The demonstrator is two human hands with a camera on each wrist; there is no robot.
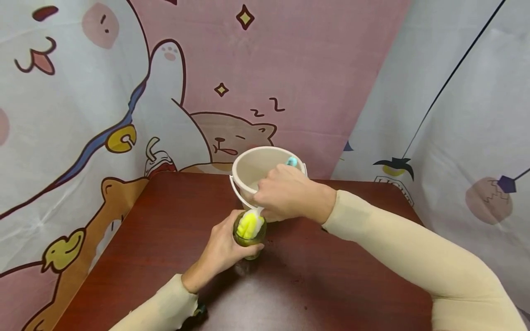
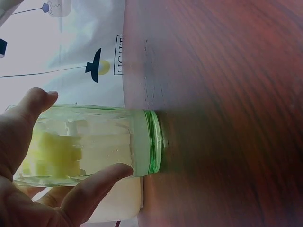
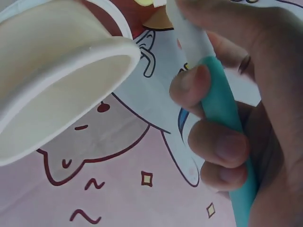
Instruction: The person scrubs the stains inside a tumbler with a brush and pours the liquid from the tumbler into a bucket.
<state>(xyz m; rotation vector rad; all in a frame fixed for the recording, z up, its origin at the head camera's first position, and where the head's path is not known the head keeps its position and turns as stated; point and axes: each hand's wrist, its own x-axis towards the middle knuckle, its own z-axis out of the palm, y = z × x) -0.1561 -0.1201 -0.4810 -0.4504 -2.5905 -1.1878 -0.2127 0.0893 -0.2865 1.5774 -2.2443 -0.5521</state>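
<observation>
My left hand [image 1: 222,246] grips a clear green glass cup [image 2: 106,137] from its left side, mouth up, thumb and fingers round its wall. Whether the cup's base touches the table, I cannot tell. In my right hand [image 1: 283,191] is a cup brush, its teal and white handle [image 3: 221,97] wrapped by curled fingers. The brush's yellow and white sponge head [image 1: 250,224] sits in the cup's mouth; through the green wall, the left wrist view shows the yellow sponge [image 2: 57,153] in the upper part.
A cream bucket [image 1: 247,168] with a white handle stands just behind the hands, partly hidden by the right one. Small drops dot the dark red-brown wooden table [image 1: 331,285]. Printed cartoon cloth [image 1: 298,69] hangs behind the table and at both sides.
</observation>
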